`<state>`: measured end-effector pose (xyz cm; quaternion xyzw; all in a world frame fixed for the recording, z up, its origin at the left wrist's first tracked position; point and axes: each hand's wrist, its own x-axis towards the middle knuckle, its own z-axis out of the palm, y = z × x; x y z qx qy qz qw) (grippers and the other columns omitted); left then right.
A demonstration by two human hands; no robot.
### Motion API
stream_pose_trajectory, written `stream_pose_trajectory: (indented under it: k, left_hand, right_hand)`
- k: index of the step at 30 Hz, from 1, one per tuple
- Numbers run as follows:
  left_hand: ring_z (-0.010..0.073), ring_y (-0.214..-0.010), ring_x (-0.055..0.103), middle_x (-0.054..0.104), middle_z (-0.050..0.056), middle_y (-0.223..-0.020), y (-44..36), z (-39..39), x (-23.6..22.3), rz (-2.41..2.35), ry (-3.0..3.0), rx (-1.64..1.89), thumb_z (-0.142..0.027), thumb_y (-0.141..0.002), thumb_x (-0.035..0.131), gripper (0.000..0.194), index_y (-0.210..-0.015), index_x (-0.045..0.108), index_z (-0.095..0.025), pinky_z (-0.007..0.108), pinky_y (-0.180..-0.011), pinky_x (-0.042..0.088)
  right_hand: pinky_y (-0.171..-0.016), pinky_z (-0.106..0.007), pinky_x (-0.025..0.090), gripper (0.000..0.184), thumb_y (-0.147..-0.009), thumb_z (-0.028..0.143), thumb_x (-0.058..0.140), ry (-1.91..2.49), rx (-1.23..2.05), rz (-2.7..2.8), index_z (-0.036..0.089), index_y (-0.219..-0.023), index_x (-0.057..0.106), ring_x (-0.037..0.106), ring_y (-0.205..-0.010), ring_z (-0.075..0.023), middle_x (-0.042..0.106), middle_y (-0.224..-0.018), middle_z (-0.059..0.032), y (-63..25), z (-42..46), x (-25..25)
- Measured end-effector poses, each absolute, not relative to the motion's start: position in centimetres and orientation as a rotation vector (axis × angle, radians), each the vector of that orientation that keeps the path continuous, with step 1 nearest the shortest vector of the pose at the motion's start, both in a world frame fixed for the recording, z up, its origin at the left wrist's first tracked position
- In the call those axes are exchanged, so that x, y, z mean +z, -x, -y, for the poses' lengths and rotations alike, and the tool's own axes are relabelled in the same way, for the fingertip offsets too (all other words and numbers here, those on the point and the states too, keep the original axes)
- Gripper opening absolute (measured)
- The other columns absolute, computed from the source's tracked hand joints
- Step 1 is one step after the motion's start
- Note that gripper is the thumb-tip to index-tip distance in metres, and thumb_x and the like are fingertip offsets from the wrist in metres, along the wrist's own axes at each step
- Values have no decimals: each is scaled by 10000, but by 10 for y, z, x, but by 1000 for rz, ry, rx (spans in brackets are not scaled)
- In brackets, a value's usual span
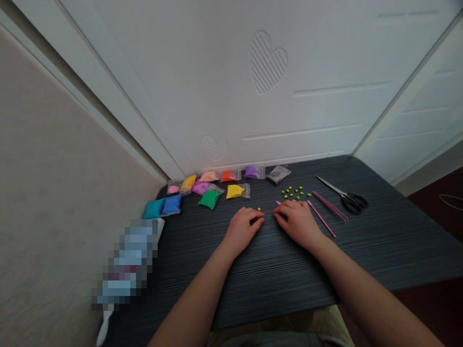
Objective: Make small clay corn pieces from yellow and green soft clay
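Left hand (245, 229) and right hand (298, 220) are both curled mid-frame on the dark bench (275, 279), fingertips bunched up, and honestly I can't tell if either one's pinching anything. There's a tiny yellow ball (259, 209) just beside the left hand, plus some little yellow-green bits (297, 197) right of centre, just above the right hand.

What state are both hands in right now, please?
Left hand: curled beside a small yellow piece; grip unclear.
Right hand: curled; whether it holds anything cannot be told.
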<state>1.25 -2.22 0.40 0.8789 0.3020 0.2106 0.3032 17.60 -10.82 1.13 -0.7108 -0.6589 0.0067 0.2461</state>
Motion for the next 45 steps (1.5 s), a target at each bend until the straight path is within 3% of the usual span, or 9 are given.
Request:
stream_pose_trajectory:
  k: [6,17,28,40,45]
  left_hand:
    - [170,-834,490,611,20,-847,-27,32,0,-886,-2529,490,-321,-779,508,191,-887,631,-225,300,-751,369]
    - [184,-819,485,590,33,-826,-30,31,1,-882,-2504,482,-240,-794,461,166,-801,625,-215,311,-723,347]
    - [141,-707,507,547,16,-769,-17,26,12,-812,-2004,561,-340,-783,479,214,-807,619,-179,250,-648,383]
    - [141,-726,507,583,12,-751,-18,28,14,-741,-1680,492,-348,-733,543,214,-786,615,-153,254,-699,379]
    - [80,-577,419,533,-6,-694,-19,31,15,-747,-1464,448,-352,-693,589,232,-790,602,-142,197,-526,326]
  right_hand:
    - [-806,-352,262,143,-798,249,484,1940,51,1854,256,-831,623,506,-937,-182,612,-905,-23,-174,110,7]
    - [-776,-352,306,148,-775,234,512,1892,1,1858,256,-877,617,520,-912,-181,615,-890,-32,-174,109,10]
    - [-822,-374,284,142,-790,226,497,1714,48,1838,248,-893,593,503,-897,-178,604,-914,-20,-166,112,19]
    - [-836,-381,268,137,-806,225,462,1666,9,1864,234,-860,588,493,-887,-181,614,-898,-18,-163,114,23]
    - [-847,-377,269,121,-794,215,463,1683,-32,1858,216,-828,579,494,-864,-175,620,-872,-16,-159,114,23]
